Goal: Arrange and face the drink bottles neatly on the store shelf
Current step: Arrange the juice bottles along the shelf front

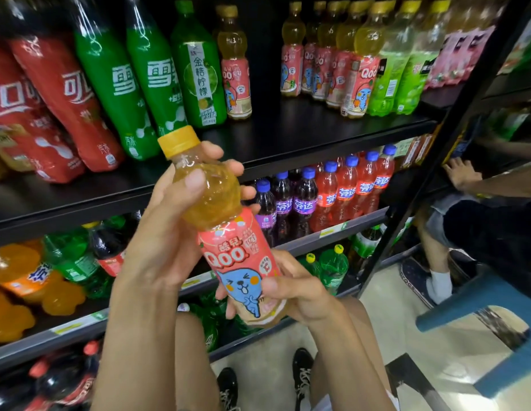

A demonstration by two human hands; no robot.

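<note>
A Qoo bottle, yellow-capped with amber drink above a pink label bearing a blue cartoon face, tilts cap-leftward in front of the black shelf, off it. The left hand wraps its rounded shoulder. The right hand grips the base, its half-hidden fingers seemingly curled.

Left hand grips the tilted Qoo bottle near its cap, right hand apparently its base.
</note>
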